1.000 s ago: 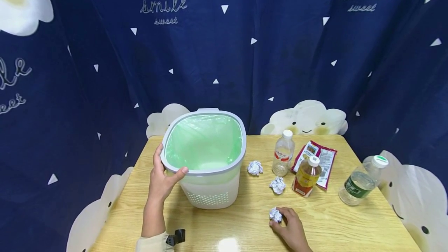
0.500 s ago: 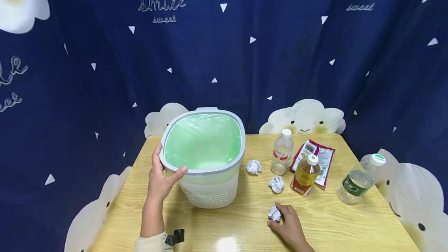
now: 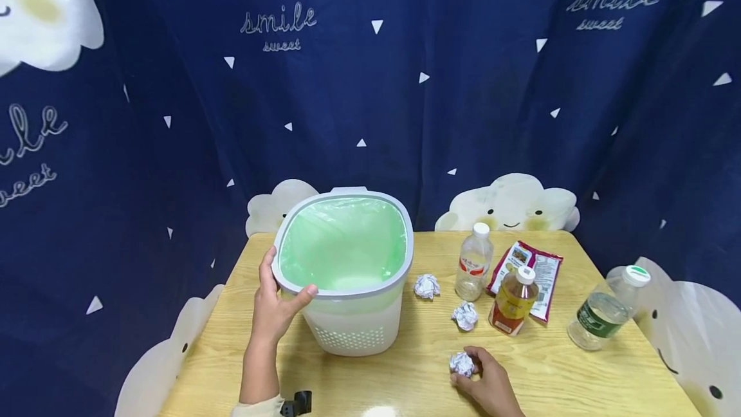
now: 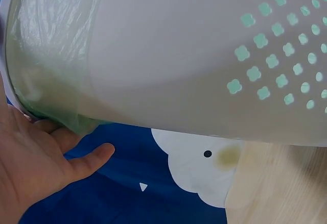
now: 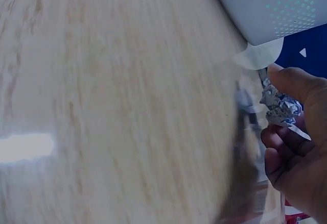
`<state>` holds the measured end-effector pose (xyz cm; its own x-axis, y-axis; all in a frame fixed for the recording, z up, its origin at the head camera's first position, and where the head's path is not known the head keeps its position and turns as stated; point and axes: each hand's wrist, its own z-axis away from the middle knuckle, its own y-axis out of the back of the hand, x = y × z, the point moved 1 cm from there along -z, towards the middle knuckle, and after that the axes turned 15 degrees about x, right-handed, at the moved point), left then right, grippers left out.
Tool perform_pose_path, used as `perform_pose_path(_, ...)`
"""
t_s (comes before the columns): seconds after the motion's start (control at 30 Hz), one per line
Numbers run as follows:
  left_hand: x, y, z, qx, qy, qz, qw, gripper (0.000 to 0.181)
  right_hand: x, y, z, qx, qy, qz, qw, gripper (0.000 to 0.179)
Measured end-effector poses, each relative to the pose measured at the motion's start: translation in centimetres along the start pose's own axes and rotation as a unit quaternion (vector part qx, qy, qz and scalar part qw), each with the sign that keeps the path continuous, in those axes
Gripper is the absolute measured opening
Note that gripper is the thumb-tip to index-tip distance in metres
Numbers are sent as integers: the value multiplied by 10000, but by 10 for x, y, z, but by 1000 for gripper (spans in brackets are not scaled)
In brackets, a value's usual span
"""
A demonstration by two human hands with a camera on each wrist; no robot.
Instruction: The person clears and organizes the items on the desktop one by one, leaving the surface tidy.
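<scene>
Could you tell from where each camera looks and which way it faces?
Head: on the head, facing forward and down over bin and table; left hand and right hand show.
Left wrist: worn there, facing the bin's perforated side; the left hand shows.
Right wrist: worn there, facing the table; the right hand, holding a paper ball, shows.
Shared: head and right wrist both show that paper ball.

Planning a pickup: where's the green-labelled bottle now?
Head view: the green-labelled bottle is near the right edge of the table, right of the amber bottle and the packet.
</scene>
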<state>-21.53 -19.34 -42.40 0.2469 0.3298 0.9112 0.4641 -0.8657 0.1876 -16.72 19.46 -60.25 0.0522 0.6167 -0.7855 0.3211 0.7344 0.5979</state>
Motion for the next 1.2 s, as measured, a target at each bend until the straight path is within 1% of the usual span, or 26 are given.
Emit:
perform_pose_path(0.2,2,1,-3,86,-131,37,9999,99,-14,6,-6,224,-122,-506,9984,62)
perform_pose_path(0.33,3,1,-3,111,-116,92,9998,99,-26,13,-11,299,-140,-579,9978,64)
perform_pose_path(0.43,3,1,-3,102,-84,134,9998,100,-34,18,-15,330,-104,-579,9977,61)
perform_pose_path(0.57,4,0,-3,155,-111,182,9997,99,-42,21,-19,387,130,-542,9977,57)
perform_pose_path(0.7,3,-2,-3,114,-144,243,9995,99,-49,27,-23,524,397,-564,9962,56)
perform_pose_path(0.8,2,-4,-3,84,-122,271,9995,99,-53,32,-26,572,418,-662,9953,56)
perform_pose_path(0.93,0,-4,-2,121,-125,285,9994,99,-57,36,-31,490,496,-868,9938,59)
perform_pose_path(1.1,-1,-1,-1,88,-125,148,9998,99,-67,42,-37,492,808,-878,9916,62)
perform_pose_path(1.2,1,0,1,19,-64,24,10000,101,-73,45,-40,444,904,-830,9914,62)
